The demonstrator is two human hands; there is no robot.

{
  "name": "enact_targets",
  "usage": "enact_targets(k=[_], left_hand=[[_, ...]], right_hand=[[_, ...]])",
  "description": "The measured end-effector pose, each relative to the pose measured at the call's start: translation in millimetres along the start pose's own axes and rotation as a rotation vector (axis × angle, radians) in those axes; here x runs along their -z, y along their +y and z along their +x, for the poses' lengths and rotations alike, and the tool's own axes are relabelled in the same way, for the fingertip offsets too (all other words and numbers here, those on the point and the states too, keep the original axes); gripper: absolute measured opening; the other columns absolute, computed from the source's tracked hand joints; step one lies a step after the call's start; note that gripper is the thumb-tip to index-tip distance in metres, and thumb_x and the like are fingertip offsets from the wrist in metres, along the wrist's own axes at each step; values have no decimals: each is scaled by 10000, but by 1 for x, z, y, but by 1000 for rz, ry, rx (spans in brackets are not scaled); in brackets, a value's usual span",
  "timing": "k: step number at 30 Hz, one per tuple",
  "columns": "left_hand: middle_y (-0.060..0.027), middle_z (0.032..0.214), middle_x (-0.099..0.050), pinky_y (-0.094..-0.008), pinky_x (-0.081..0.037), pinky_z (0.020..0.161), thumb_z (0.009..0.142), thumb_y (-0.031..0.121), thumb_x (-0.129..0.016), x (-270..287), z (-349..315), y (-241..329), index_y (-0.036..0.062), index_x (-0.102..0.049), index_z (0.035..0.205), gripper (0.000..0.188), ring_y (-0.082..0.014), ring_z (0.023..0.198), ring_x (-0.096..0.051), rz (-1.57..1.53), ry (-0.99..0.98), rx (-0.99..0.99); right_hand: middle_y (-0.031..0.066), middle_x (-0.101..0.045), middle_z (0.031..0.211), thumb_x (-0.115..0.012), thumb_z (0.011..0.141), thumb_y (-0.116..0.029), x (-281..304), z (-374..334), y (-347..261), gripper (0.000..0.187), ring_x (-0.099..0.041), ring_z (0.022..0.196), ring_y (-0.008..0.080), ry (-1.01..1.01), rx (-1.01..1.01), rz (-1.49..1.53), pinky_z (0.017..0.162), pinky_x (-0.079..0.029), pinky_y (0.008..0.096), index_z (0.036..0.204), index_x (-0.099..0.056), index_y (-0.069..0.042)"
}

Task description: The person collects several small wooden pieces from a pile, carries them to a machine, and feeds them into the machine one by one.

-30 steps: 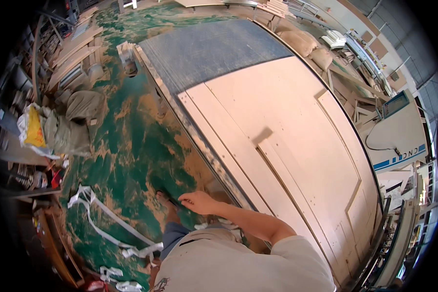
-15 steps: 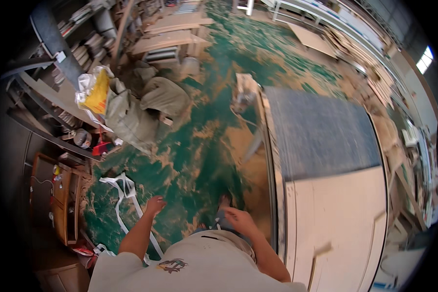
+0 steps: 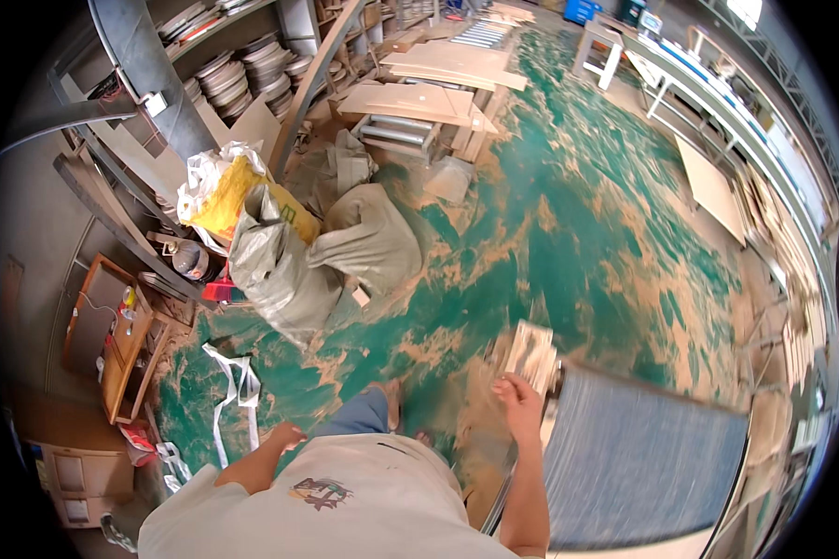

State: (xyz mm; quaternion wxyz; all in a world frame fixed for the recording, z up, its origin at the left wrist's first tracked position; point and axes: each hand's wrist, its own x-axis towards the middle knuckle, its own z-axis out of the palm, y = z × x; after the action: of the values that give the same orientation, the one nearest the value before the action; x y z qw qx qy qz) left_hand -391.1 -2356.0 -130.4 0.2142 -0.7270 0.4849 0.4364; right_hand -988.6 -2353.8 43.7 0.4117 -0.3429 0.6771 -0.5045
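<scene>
- Left hand (image 3: 287,435) hangs near white strapping (image 3: 249,388).
- Right hand (image 3: 520,399), loosely curled, overlaps pale wood (image 3: 532,345) in view.
- Hands well apart; whether either grips, I cannot tell.

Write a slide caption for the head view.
Left hand above a dusty green floor, right hand beside a dark worktop.

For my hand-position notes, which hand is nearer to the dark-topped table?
Right. The right hand appears beside the left edge of the dark-topped table; contact can't be told. The left hand is farther off to the left, over the green floor.
</scene>
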Motion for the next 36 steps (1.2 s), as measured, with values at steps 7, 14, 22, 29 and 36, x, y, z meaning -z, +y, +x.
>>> enact_targets(k=[7,14,22,29,36], left_hand=[[-148,834,-745,-452,-549,633,893,512,-747,117,156,155,60,-789,980,463,-296,690,-696,-11,4,-39],[-196,854,-737,-480,-552,763,922,465,-686,326,330,530,55,-775,894,420,-371,854,-702,479,138,-504],[-163,987,-758,-470,-571,822,866,307,-700,452,450,954,101,-761,1042,278,-375,957,-715,-6,418,-758],[-111,1028,-767,-470,-563,793,839,431,-701,464,529,1034,169,-785,1050,347,-346,937,-719,296,-112,-282],[-148,1098,-754,-483,-536,817,938,324,-681,522,638,1278,178,-728,1285,380,-350,948,-712,-116,-52,-555]], right_hand=[[114,-751,852,-656,1030,-235,37,305,-5,323,-726,830,176,186,-132,-192,798,-563,309,1186,-684,47],[128,-751,825,-746,865,-225,81,407,51,277,-739,817,246,396,-487,-254,764,-573,363,1025,-758,1],[154,-690,1030,-655,909,-249,139,588,191,236,-658,912,348,-8,-505,-851,807,-519,456,1129,-658,-162],[144,-748,829,-683,895,-204,166,1029,31,289,-753,815,209,304,-578,-212,719,-568,342,1027,-740,46],[98,-763,930,-645,942,-216,249,1404,-130,304,-734,797,161,245,-332,-221,754,-549,341,966,-744,70]])
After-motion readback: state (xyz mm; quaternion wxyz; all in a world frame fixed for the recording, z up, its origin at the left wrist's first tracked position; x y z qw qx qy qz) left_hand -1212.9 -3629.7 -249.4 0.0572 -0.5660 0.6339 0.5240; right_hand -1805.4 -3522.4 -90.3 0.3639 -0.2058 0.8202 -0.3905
